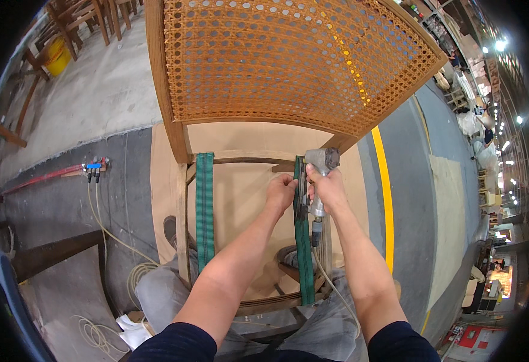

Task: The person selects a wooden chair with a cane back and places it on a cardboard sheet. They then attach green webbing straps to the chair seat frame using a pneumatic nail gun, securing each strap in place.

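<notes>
A wooden chair frame (167, 96) with a woven cane back (276, 60) stands in front of me, its seat open. Two green webbing straps run front to back across the seat opening: one on the left (205, 205), one on the right (302, 241). My left hand (281, 192) pinches the far end of the right strap against the rear seat rail (246, 160). My right hand (326, 188) grips a grey pneumatic staple gun (319, 166), its nose at the strap beside my left hand. An air hose (331, 280) hangs from the gun's handle.
A brown board (168, 181) lies under the chair on the grey floor. An air manifold with red hose (94, 166) and white hoses (110, 235) lies left. A yellow floor line (387, 199) runs on the right. More wooden chairs (77, 18) and a yellow bucket (58, 57) stand far left.
</notes>
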{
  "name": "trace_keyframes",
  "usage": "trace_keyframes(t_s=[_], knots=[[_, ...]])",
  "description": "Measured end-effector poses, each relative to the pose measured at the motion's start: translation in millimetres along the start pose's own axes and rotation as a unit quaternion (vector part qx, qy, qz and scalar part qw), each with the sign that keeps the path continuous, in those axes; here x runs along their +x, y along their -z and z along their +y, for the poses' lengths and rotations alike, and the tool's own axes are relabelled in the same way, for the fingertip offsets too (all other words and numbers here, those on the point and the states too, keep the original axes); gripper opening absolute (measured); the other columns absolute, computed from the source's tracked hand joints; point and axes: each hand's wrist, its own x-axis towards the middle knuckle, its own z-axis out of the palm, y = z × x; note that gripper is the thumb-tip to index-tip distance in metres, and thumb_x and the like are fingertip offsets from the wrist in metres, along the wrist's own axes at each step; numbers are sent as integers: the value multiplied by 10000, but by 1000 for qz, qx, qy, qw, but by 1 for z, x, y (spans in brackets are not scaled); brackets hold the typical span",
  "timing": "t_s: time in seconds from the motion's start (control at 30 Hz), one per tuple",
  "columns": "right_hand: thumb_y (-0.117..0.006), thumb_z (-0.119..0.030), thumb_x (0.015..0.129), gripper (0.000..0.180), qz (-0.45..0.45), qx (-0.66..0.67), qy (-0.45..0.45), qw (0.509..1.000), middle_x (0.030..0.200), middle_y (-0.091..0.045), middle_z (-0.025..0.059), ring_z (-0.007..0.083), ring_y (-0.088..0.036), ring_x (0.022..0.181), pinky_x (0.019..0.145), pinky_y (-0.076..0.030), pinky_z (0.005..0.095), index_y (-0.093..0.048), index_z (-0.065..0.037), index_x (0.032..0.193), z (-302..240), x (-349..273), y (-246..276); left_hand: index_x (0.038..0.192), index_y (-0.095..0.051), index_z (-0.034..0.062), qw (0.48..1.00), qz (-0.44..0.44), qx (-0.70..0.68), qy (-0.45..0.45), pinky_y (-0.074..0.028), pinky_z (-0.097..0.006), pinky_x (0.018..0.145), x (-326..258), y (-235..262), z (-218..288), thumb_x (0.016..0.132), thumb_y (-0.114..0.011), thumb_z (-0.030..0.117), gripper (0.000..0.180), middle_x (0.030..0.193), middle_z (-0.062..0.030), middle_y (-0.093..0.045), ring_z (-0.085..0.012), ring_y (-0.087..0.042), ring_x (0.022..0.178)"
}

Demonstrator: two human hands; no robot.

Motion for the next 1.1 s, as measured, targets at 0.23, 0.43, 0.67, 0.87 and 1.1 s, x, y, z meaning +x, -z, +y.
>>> trace_keyframes(t_s=[0.23, 0.43, 0.67, 0.87, 1.1], knots=[[-753, -234, 987, 246, 1, -26, 5, 1000, 799, -654, 65, 119, -551, 486, 407, -437, 299, -653, -10, 986, 1, -3, -3, 895, -718, 23, 1000, 1, -24, 7, -506, -359, 682, 2, 2, -2, 986, -713, 140, 148, 797, -56, -699, -151, -604, 716], [-753, -209, 978, 221, 17, -20, -2, 1000, 772, -650, 51, 117, -555, 483, 406, -439, 293, -661, -10, 998, -3, -8, 0, 936, -705, 32, 999, 0, -23, 27, -490, -339, 675, 1, 1, 0, 1002, -706, 163, 147, 822, -43, -680, -143, -601, 749], [-746, -219, 983, 237, 23, -33, 31, 999, 713, -640, 38, 113, -547, 465, 398, -436, 286, -662, 2, 979, -11, -10, -8, 1024, -691, 9, 998, 34, -9, 43, -543, -392, 769, 4, -5, -3, 1010, -685, 190, 182, 943, -143, -728, -230, -687, 846], [-742, -357, 991, 346, 70, -96, -59, 991, 809, -699, 69, 134, -603, 530, 446, -497, 302, -685, -20, 1040, -5, -27, 30, 1124, -677, 75, 976, -99, -113, 156, -571, -397, 744, -42, -36, -5, 1072, -604, 261, 207, 964, -68, -702, -188, -673, 860], [-766, -322, 978, 337, 69, 11, 18, 997, 830, -700, 60, 144, -655, 594, 512, -536, 325, -666, -22, 1094, -40, -142, 125, 1396, -458, -18, 911, -241, -262, 207, -595, -549, 943, -136, -7, -6, 1134, -453, 263, 385, 1217, -211, -700, -388, -711, 1040]])
